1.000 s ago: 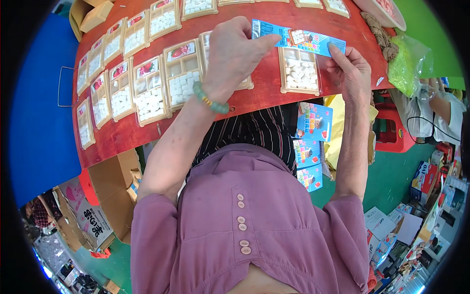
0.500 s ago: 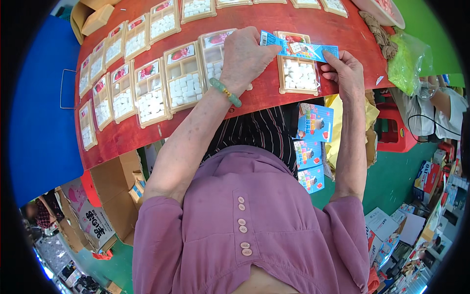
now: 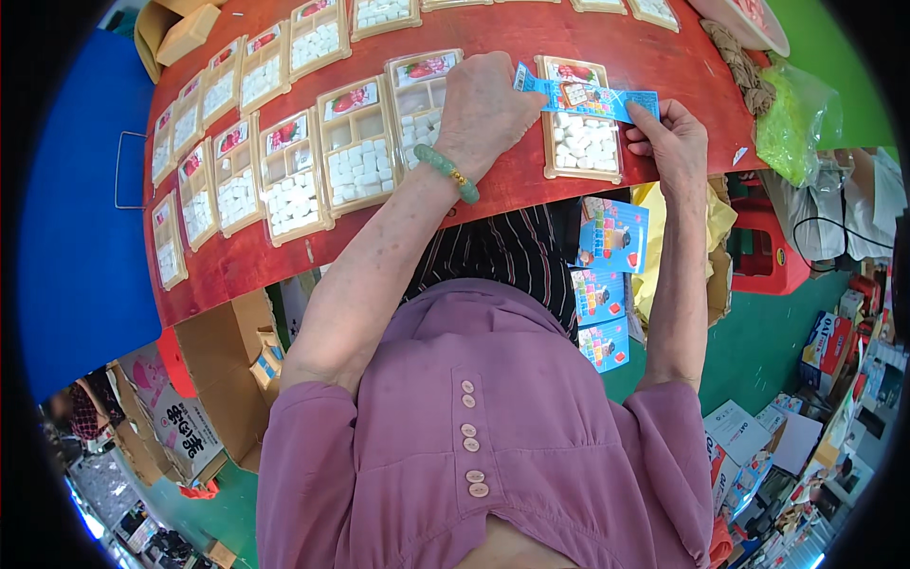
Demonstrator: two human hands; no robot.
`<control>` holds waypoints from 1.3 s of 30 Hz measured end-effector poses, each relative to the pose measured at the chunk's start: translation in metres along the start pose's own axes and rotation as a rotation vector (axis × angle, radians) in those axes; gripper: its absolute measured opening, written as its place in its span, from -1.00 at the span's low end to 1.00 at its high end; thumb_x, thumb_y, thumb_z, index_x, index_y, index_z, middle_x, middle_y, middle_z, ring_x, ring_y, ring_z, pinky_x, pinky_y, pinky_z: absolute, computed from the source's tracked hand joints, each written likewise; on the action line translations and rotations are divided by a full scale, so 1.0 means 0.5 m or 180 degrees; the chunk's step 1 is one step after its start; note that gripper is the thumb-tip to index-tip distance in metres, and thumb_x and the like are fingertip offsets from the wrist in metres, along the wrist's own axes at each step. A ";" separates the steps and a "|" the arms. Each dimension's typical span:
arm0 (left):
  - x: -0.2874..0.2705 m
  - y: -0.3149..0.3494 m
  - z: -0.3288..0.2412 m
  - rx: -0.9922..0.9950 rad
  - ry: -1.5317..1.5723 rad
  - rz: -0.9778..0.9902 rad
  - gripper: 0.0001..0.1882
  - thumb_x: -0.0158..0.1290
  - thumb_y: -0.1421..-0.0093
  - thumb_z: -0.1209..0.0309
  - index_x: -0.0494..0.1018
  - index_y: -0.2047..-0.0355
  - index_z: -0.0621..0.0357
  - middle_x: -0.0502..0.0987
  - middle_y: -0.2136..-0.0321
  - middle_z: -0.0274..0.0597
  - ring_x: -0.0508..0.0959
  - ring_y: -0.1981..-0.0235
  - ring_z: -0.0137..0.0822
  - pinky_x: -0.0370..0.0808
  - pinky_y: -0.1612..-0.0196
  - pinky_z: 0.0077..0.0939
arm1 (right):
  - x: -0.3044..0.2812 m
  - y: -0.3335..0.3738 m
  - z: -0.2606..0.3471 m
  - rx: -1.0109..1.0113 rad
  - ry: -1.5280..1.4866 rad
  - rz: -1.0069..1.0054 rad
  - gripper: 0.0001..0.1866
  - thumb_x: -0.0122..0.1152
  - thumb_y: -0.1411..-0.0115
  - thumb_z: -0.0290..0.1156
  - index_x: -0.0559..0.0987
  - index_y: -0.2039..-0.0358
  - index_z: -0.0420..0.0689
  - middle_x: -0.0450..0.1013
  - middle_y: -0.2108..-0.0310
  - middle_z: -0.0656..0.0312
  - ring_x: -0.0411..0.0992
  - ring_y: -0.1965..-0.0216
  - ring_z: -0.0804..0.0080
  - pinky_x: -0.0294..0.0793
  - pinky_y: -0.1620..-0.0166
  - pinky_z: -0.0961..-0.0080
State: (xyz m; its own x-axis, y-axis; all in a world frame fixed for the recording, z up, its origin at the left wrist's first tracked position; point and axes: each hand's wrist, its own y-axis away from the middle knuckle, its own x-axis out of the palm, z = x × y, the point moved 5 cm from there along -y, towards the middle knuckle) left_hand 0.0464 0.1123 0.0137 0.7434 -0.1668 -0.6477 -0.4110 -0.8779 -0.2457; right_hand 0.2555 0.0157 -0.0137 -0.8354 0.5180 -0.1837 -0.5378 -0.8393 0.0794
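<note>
A printed blue card sleeve (image 3: 607,100) stretches between my two hands, over the upper half of a beige tray of white candies (image 3: 582,148). Its left end is pinched by my left hand (image 3: 491,106), whose wrist wears a green bead bracelet. Thumb and fingers of my right hand (image 3: 671,142) hold the right end, beside the tray. I cannot tell whether the sleeve touches the tray. A red picture on the tray shows above the sleeve. Another beige tray (image 3: 417,123), partly hidden behind my left hand, lies just left of it.
Several similar trays (image 3: 355,142) stand in rows on the red table (image 3: 531,33). Farther right are a rope bundle (image 3: 735,66), a plastic bag with green contents (image 3: 796,119) and a pale basin (image 3: 749,19). Blue printed boxes (image 3: 611,235) sit below the table edge, near a red stool (image 3: 768,242).
The sleeve's left end and my left hand have shifted slightly right and down. My right hand keeps its hold on the other end, nearly still.
</note>
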 end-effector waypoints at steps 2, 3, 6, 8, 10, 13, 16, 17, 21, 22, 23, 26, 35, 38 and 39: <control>0.004 -0.002 0.000 0.0019 -0.0164 0.0034 -0.76 0.14 0.21 0.38 0.44 0.67 0.38 0.48 0.63 0.16 0.53 0.51 0.02 0.47 0.38 -0.22 | 0.000 0.003 0.003 -0.0109 0.0225 -0.0091 -0.84 0.29 -0.07 -0.40 0.51 0.47 -0.21 0.46 0.57 0.30 0.39 0.59 0.70 0.38 0.55 0.81; 0.006 -0.003 -0.001 0.0017 -0.0161 0.0033 -0.76 0.14 0.21 0.38 0.44 0.67 0.38 0.48 0.63 0.16 0.53 0.51 0.02 0.47 0.38 -0.22 | 0.002 0.006 0.005 -0.0109 0.0229 -0.0089 -0.84 0.29 -0.07 -0.40 0.51 0.47 -0.21 0.46 0.57 0.30 0.39 0.59 0.70 0.38 0.55 0.81; 0.008 -0.004 -0.003 0.0097 -0.0272 -0.0021 -0.79 0.10 0.22 0.41 0.44 0.68 0.39 0.47 0.63 0.19 0.52 0.52 0.05 0.47 0.37 -0.21 | 0.008 0.009 0.008 -0.0154 0.0400 -0.0165 -0.82 0.29 -0.06 -0.38 0.51 0.48 -0.21 0.44 0.57 0.31 0.37 0.60 0.71 0.37 0.57 0.80; 0.011 -0.005 -0.004 0.0073 -0.0240 0.0038 -0.80 0.07 0.23 0.43 0.45 0.66 0.41 0.47 0.63 0.21 0.52 0.52 0.07 0.47 0.36 -0.21 | 0.006 0.011 0.007 -0.0164 0.0790 -0.0289 -0.82 0.29 -0.06 -0.37 0.51 0.48 -0.21 0.43 0.58 0.33 0.35 0.61 0.72 0.35 0.59 0.79; 0.015 -0.008 -0.005 0.0079 -0.0282 0.0084 -0.79 0.06 0.22 0.43 0.45 0.66 0.41 0.47 0.63 0.21 0.52 0.52 0.08 0.47 0.36 -0.21 | 0.007 0.009 0.006 -0.0178 0.0959 -0.0320 -0.81 0.28 -0.06 -0.37 0.51 0.47 -0.22 0.43 0.59 0.33 0.34 0.61 0.72 0.35 0.60 0.79; 0.023 -0.016 0.002 0.0026 -0.0409 0.0232 -0.71 0.10 0.17 0.31 0.46 0.63 0.38 0.47 0.64 0.16 0.51 0.53 0.03 0.45 0.38 -0.22 | 0.009 0.012 0.009 -0.0225 0.1206 -0.0377 -0.81 0.27 -0.07 -0.37 0.51 0.47 -0.23 0.43 0.59 0.34 0.34 0.61 0.72 0.35 0.60 0.77; 0.032 -0.024 0.007 -0.0049 -0.0518 0.0379 -0.60 0.14 0.10 0.15 0.46 0.62 0.36 0.47 0.66 0.12 0.51 0.56 -0.04 0.42 0.43 -0.26 | 0.011 0.012 0.009 -0.0331 0.1382 -0.0447 -0.80 0.27 -0.06 -0.36 0.51 0.47 -0.24 0.43 0.60 0.32 0.35 0.60 0.71 0.36 0.60 0.74; 0.033 -0.026 0.005 -0.0071 -0.0550 0.0416 -0.56 0.14 0.09 0.12 0.47 0.62 0.38 0.47 0.67 0.12 0.51 0.58 -0.06 0.43 0.45 -0.27 | 0.010 0.012 0.010 -0.0405 0.1474 -0.0482 -0.80 0.27 -0.06 -0.36 0.51 0.47 -0.24 0.43 0.61 0.31 0.36 0.60 0.70 0.37 0.59 0.73; 0.034 -0.023 -0.001 0.0007 -0.0598 0.0532 -0.48 0.16 0.08 0.03 0.49 0.62 0.38 0.48 0.68 0.10 0.52 0.62 -0.11 0.43 0.50 -0.33 | 0.011 0.018 0.017 -0.0441 0.1584 -0.0503 -0.79 0.27 -0.05 -0.35 0.51 0.47 -0.24 0.44 0.62 0.29 0.37 0.60 0.68 0.38 0.59 0.70; 0.038 -0.025 0.000 0.0114 -0.0687 0.0484 -0.45 0.18 0.08 -0.01 0.50 0.60 0.38 0.48 0.68 0.09 0.53 0.63 -0.13 0.44 0.52 -0.35 | 0.012 0.018 0.017 -0.0459 0.1588 -0.0516 -0.79 0.27 -0.05 -0.35 0.51 0.48 -0.24 0.44 0.63 0.29 0.36 0.61 0.68 0.38 0.59 0.70; 0.042 -0.026 0.002 0.0222 -0.0775 0.0436 -0.42 0.19 0.09 -0.05 0.51 0.58 0.39 0.49 0.67 0.07 0.53 0.64 -0.15 0.44 0.53 -0.37 | 0.013 0.018 0.016 -0.0477 0.1592 -0.0528 -0.79 0.27 -0.05 -0.35 0.51 0.48 -0.24 0.44 0.63 0.29 0.36 0.62 0.67 0.38 0.58 0.70; 0.045 -0.026 0.008 0.0025 -0.0728 0.0657 -0.43 0.21 0.09 -0.04 0.52 0.54 0.37 0.51 0.64 0.06 0.54 0.62 -0.16 0.45 0.50 -0.38 | 0.009 0.017 0.008 -0.0463 0.1639 -0.0489 -0.77 0.28 -0.04 -0.33 0.52 0.47 -0.24 0.44 0.63 0.29 0.37 0.61 0.67 0.38 0.59 0.69; 0.052 -0.026 0.011 -0.0040 -0.0638 0.0464 -0.45 0.30 0.19 0.00 0.53 0.57 0.37 0.53 0.56 0.13 0.57 0.47 -0.03 0.51 0.35 -0.27 | 0.002 0.044 0.036 -0.0972 0.2686 -0.0888 -0.63 0.28 -0.01 -0.19 0.56 0.43 -0.31 0.49 0.57 0.07 0.46 0.53 0.35 0.42 0.38 0.43; 0.052 -0.032 0.007 -0.0031 -0.0779 0.0638 -0.47 0.30 0.18 0.01 0.54 0.56 0.35 0.54 0.55 0.11 0.58 0.46 -0.04 0.51 0.34 -0.27 | -0.004 0.043 0.030 -0.0915 0.2822 -0.0960 -0.60 0.29 0.00 -0.17 0.57 0.39 -0.32 0.50 0.51 0.02 0.49 0.46 0.27 0.43 0.33 0.40; 0.052 -0.034 0.003 -0.0029 -0.0763 0.0637 -0.47 0.30 0.18 0.01 0.54 0.56 0.35 0.54 0.55 0.11 0.58 0.46 -0.04 0.51 0.34 -0.27 | -0.007 0.047 0.029 -0.0917 0.2837 -0.0965 -0.60 0.29 0.00 -0.17 0.57 0.39 -0.32 0.50 0.51 0.02 0.49 0.46 0.27 0.43 0.33 0.40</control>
State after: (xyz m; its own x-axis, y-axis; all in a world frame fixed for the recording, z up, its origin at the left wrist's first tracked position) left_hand 0.0716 0.1236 0.0000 0.5020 -0.2271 -0.8346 -0.5312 -0.8424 -0.0903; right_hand 0.2441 -0.0031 0.0029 -0.2119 0.5030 -0.8379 -0.5683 -0.7609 -0.3131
